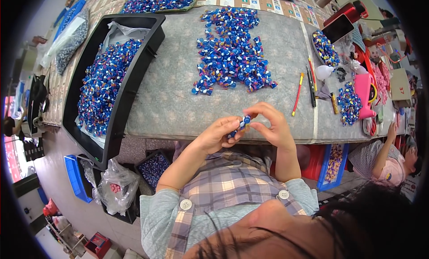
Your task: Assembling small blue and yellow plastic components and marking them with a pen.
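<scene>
A: ok so what am I looking at? Start big.

B: Wide grey table (167, 80), mottled covering, looks kinda fabric-like. Left of it there's a long black tray (132, 87), smooth like hard plastic, with a crinkly clear liner (127, 32) and loads of small blue pieces (105, 84) in it. Then a loose heap (232, 53) of similar bits mid-table, glossy and roundish, blue with white, orange and pinkish flecks.

A: And the hands?

B: Both near the table's close edge, between the heap and the person's body. Left hand (221, 131) is curled narrow, thumb and fingers closed on a small blue-and-white piece (245, 120). Another bit of blue shows lower down in that hand. Right hand (272, 125) has thumb and index arched round the piece's other side. Can't tell if it's really pinching or just touching.

A: So which step is this?

B: My guess: working one piece up close, two-handed. Next move probably calls for a steady left pinch and light right fingertips, since something that small and shiny could slip.
</scene>
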Demonstrator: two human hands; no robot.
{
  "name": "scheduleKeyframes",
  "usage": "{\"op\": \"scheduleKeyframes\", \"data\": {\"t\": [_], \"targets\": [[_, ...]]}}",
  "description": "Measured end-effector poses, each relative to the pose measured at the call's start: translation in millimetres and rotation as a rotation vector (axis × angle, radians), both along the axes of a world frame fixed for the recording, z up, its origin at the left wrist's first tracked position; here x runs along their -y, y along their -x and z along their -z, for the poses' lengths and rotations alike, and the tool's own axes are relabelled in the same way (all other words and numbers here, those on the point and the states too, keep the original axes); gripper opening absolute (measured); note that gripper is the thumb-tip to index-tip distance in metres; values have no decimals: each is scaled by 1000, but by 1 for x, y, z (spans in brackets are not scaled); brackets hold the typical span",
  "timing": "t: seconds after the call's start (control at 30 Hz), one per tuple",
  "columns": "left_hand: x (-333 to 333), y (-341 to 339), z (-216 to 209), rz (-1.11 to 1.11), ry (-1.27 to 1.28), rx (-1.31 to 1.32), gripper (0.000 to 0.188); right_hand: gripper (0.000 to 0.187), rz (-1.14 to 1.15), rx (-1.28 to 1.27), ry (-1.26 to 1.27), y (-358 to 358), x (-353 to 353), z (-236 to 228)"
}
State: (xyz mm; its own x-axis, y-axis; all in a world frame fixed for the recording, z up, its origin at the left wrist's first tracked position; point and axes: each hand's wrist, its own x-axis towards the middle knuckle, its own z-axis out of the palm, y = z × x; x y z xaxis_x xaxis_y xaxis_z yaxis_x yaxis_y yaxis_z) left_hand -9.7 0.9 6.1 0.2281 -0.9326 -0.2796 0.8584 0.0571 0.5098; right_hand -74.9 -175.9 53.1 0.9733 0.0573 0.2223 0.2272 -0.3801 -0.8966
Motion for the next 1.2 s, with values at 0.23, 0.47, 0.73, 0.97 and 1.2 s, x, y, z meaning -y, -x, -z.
{"op": "scheduleKeyframes", "data": {"t": [0.23,0.47,0.73,0.97,1.2], "targets": [[1,6,-2,-96,-41,-108,31,41,169,35,47,3,-14,13],[3,10,-6,-294,-187,565,21,31,173,-39,-174,3,-10,21],[5,8,-15,-429,-350,1237,20,21,185,-65,-252,2,-11,26],[3,5,-17,-493,-434,1216,31,14,116,-60,-523,6,-8,41],[2,3,-18,-530,-393,1197,33,15,101,-284,-795,4,-17,46]]}}
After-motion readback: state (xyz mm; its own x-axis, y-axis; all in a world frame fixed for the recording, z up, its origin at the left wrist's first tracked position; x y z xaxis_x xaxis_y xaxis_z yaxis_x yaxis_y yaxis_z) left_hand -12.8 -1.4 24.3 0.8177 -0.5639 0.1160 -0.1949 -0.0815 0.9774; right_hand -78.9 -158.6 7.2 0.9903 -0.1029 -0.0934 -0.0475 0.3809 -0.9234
